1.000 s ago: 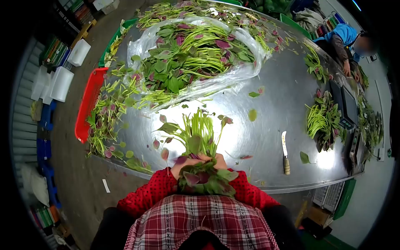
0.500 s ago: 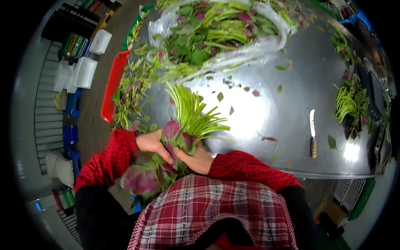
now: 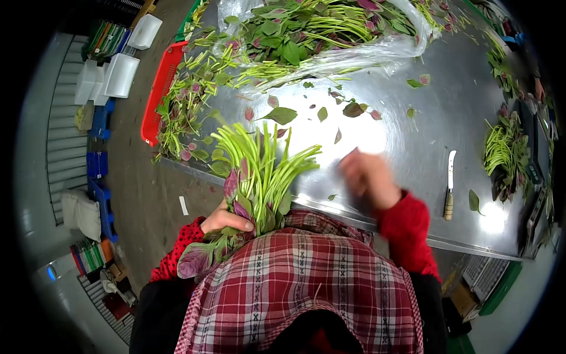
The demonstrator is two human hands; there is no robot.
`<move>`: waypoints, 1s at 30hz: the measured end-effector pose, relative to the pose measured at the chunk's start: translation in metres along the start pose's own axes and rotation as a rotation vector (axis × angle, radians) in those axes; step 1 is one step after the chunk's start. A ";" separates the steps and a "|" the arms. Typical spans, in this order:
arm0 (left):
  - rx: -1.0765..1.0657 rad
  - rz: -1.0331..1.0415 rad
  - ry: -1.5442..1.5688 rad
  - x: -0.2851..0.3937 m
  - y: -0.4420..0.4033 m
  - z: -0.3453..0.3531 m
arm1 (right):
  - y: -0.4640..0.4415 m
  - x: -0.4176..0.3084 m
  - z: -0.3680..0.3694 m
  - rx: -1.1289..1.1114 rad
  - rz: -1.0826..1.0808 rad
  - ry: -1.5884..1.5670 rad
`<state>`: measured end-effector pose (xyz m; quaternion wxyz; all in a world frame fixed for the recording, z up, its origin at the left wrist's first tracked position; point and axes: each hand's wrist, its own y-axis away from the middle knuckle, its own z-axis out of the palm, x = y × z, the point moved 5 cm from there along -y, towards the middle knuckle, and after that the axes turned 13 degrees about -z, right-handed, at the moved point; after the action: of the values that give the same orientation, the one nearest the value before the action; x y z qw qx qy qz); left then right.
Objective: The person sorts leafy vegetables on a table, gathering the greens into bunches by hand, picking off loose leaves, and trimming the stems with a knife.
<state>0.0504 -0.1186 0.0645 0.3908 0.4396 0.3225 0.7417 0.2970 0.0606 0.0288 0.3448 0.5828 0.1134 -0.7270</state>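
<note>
A bunch of red-and-green amaranth (image 3: 256,177) is in my left hand (image 3: 227,221), close against the plaid apron, stems pointing toward the table and leaves toward me. The thumb of that hand lies across the bunch where stems meet leaves. Apart from the bunch, my right hand (image 3: 372,177) hovers over the near edge of the steel table (image 3: 407,141); its fingers are smeared by motion. Loose leaves (image 3: 282,115) lie on the metal beyond the stems. A knife (image 3: 450,189) with a wooden handle rests to the right of my right hand.
An open clear plastic bag (image 3: 407,50) full of amaranth lies at the table's far side. Stems and leaves spill beside a red crate (image 3: 154,97) on the left. Another amaranth bunch (image 3: 506,154) sits at the right by a dark scale-like device (image 3: 535,168).
My right hand has let go of the bunch and moved right, over the table. My left hand keeps the bunch, now lower and nearer the apron. More loose leaves show on the table.
</note>
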 end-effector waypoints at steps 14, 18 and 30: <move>0.029 0.040 -0.271 0.022 0.008 0.021 | -0.013 -0.082 -0.016 0.238 -0.401 0.333; 0.061 0.020 -0.256 0.032 0.013 0.035 | -0.006 -0.048 0.077 -0.223 -0.642 1.031; 0.079 0.040 -0.361 0.036 0.011 0.044 | 0.008 -0.103 0.103 -0.226 -0.664 1.041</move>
<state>0.0754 -0.0872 0.1060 0.4097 0.5868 0.2672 0.6453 0.2309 0.0343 0.1564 0.0598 0.7541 0.5176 -0.3998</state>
